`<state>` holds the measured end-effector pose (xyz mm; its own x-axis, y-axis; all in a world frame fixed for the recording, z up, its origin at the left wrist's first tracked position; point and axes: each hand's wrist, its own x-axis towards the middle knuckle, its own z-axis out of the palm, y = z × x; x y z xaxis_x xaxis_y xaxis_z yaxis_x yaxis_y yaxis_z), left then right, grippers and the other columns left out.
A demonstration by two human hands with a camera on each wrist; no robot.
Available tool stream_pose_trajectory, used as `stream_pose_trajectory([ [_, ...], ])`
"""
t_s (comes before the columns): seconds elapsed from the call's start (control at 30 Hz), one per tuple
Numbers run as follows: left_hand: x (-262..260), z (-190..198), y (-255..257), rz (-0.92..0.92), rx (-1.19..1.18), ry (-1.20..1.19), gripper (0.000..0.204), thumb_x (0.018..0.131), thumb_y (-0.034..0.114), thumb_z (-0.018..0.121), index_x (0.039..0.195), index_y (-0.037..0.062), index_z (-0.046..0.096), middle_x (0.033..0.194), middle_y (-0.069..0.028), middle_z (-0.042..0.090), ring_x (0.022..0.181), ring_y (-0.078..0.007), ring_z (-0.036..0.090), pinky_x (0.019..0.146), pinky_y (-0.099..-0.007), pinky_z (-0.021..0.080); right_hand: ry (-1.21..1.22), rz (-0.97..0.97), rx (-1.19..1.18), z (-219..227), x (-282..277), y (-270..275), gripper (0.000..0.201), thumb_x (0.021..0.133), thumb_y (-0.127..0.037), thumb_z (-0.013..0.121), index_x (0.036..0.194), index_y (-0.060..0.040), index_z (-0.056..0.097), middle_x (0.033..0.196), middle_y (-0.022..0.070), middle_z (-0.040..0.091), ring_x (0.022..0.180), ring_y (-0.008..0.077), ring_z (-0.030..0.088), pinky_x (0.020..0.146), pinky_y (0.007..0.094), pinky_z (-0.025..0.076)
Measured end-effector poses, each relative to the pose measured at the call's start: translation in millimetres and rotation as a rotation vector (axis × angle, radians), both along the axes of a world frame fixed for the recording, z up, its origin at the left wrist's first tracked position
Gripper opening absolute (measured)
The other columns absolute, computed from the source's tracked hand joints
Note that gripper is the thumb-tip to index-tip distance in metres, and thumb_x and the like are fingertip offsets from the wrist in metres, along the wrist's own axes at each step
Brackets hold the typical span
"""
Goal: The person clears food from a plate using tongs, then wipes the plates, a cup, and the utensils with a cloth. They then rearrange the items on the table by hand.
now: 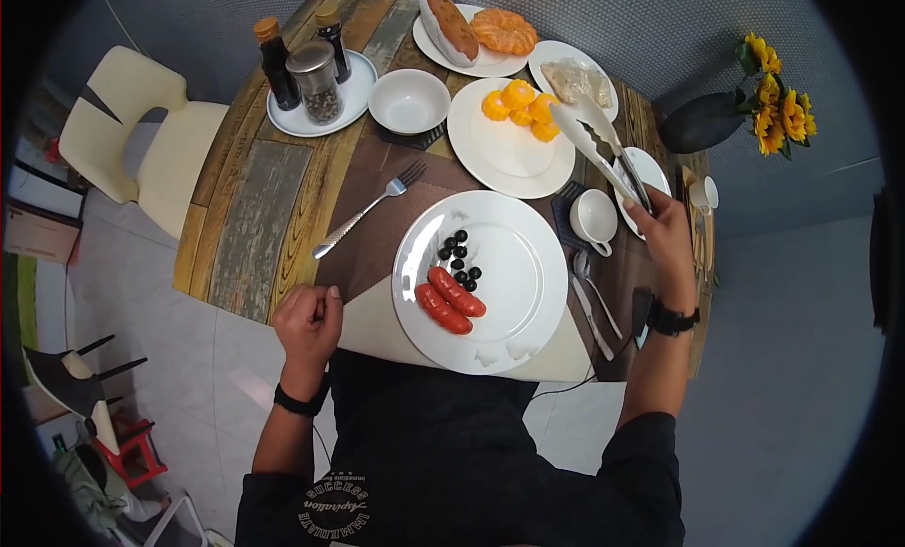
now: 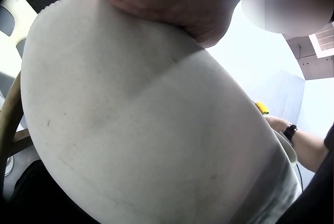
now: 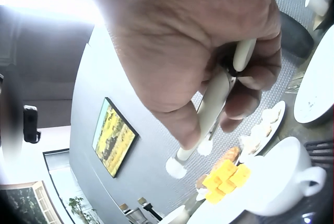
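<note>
In the head view, my right hand [image 1: 665, 240] grips white-and-metal tongs [image 1: 603, 156], their arms apart, heads near the yellow flower-shaped pieces [image 1: 518, 94] on a white plate [image 1: 504, 160]. The right wrist view shows the hand [image 3: 203, 41] closed round the tongs [image 3: 211, 104], with the yellow pieces [image 3: 225, 181] below. My left hand [image 1: 309, 323] is curled with nothing visible in it, at the table's front edge. Between the hands, a large plate [image 1: 523, 264] holds two red sausages [image 1: 457, 294] and several black round pieces [image 1: 459, 252].
A fork [image 1: 372, 207] lies left of the large plate; a knife [image 1: 591, 318] and spoon [image 1: 599, 292] lie right. Around them stand a cup [image 1: 594, 217], bowl [image 1: 409, 101], bottles [image 1: 275, 64], grinder [image 1: 316, 80], bread plate [image 1: 443, 47] and dark vase [image 1: 702, 124].
</note>
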<state>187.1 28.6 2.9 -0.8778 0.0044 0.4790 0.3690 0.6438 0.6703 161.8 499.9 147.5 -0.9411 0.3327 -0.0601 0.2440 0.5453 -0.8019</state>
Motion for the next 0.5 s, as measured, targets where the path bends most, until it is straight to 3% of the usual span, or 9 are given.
stream_pose_trajectory([
  [0.17,0.2,0.7,1.3,0.001,-0.001,-0.011,0.020,0.083,0.001,0.074,0.070,0.0025,0.060,0.057,-0.0059,0.047,0.050,-0.0213,0.046,0.049,-0.0347,0.036,-0.022,0.166,-0.046,4.4,76.4,-28.2,0.046,0.084,-0.015,0.083,0.124,0.0034,0.069,0.091,-0.0003,0.069,0.082,0.0070,0.060,0.075,0.0245,0.049],
  [0.23,1.2,0.9,1.9,-0.002,-0.005,-0.016,0.019,0.084,0.001,0.073,0.070,0.0022,0.060,0.058,-0.0060,0.047,0.050,-0.0210,0.046,0.049,-0.0345,0.036,-0.217,0.120,-0.154,6.9,106.6,-45.2,0.044,0.082,-0.014,0.083,0.122,0.0010,0.071,0.084,-0.0028,0.065,0.078,0.0066,0.056,0.073,0.0248,0.048],
  [0.3,1.0,0.9,2.6,0.001,0.016,-0.037,0.019,0.084,0.001,0.073,0.070,0.0016,0.060,0.058,-0.0065,0.048,0.051,-0.0206,0.047,0.049,-0.0339,0.036,-0.287,0.195,-0.112,2.3,126.6,-51.5,0.041,0.083,-0.015,0.083,0.119,0.0011,0.072,0.078,-0.0039,0.059,0.075,0.0061,0.052,0.069,0.0245,0.045],
  [0.5,1.9,2.3,5.1,0.015,-0.001,-0.055,0.020,0.085,0.002,0.072,0.070,0.0014,0.060,0.059,-0.0074,0.049,0.051,-0.0205,0.046,0.049,-0.0333,0.036,-0.252,0.216,-0.040,-8.6,154.2,-62.0,0.041,0.081,-0.018,0.083,0.116,0.0026,0.072,0.077,0.0057,0.063,0.071,0.0105,0.054,0.066,0.0284,0.047],
])
